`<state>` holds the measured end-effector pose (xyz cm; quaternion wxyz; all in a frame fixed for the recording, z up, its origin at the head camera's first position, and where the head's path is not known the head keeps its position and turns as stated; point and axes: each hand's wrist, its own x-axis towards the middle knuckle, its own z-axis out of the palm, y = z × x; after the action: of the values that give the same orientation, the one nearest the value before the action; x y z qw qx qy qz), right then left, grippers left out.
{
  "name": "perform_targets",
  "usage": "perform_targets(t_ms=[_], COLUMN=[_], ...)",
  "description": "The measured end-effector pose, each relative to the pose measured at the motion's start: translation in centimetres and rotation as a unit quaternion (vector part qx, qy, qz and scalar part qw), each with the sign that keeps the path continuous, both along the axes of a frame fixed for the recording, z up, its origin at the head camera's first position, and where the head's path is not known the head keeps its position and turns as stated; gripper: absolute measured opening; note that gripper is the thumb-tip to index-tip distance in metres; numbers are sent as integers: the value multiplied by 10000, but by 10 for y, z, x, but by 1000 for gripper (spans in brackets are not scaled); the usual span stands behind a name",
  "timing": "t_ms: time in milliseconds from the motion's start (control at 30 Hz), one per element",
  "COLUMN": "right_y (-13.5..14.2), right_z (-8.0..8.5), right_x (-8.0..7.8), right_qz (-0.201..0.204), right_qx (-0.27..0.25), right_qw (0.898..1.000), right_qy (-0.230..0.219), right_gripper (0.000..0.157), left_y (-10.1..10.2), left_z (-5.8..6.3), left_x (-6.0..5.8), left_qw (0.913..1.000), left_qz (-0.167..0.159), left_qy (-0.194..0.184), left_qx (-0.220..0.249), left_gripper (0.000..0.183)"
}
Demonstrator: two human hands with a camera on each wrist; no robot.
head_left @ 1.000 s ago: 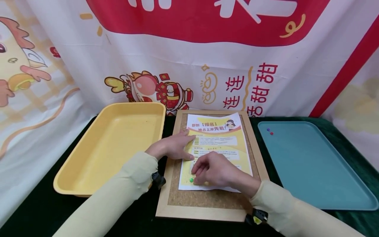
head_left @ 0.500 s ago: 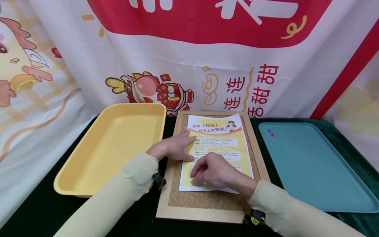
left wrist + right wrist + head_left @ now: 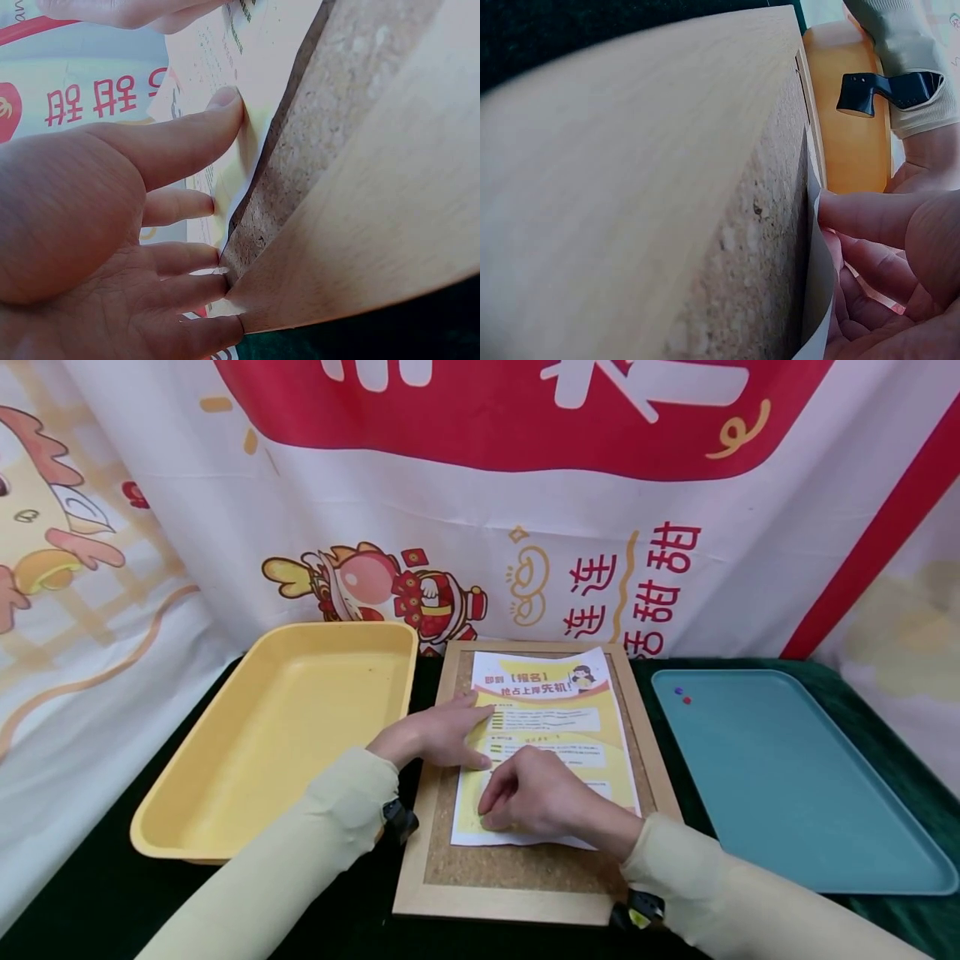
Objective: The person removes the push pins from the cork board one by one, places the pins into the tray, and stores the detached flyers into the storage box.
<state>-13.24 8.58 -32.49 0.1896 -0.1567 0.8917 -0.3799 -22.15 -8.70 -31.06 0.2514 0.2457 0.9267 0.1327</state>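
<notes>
A yellow and white printed flyer (image 3: pixel 551 727) lies on a wood-framed cork board (image 3: pixel 517 868). My left hand (image 3: pixel 442 731) rests on the flyer's left edge with fingers spread. In the left wrist view, its thumb (image 3: pixel 217 112) presses the paper while the other fingertips reach the board's frame. Over the flyer's lower left corner, the thumb and index finger of my right hand (image 3: pixel 540 793) pinch a small green push pin, which they hide now. The right wrist view shows the thumb (image 3: pixel 862 217) against the lifted edge of the paper (image 3: pixel 819 277), above the cork.
To the left stands a deep yellow tray (image 3: pixel 277 760). On the right lies a flat teal tray (image 3: pixel 795 777), with a blue pin (image 3: pixel 678 691) and a red pin (image 3: pixel 687 700) in its far left corner. A printed cloth (image 3: pixel 360 485) hangs behind the dark green tabletop.
The right hand's fingertips have closed over the green push pin, which showed earlier and is now covered. My left hand has stayed in place on the flyer.
</notes>
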Motion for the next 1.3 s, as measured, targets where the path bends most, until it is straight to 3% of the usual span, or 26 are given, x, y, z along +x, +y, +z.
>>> perform_targets(t_ms=[400,967,1300], right_y=[1,-4,4], right_z=[-2,4,3], right_x=[0,-2,-5], right_qz=[153,299,355], right_qx=[110,353,14], right_qw=[9995,9989,9985], right_qy=[265,-87,-420], right_gripper=[18,18,17], left_y=[2,-1,0], left_z=[0,0,-1], left_x=[0,0,-1], left_qw=[9999,10000,9998], left_qz=[-96,-73,-149], left_qy=[55,17,1], left_qx=[-21,15,101], left_gripper=[85,90,97])
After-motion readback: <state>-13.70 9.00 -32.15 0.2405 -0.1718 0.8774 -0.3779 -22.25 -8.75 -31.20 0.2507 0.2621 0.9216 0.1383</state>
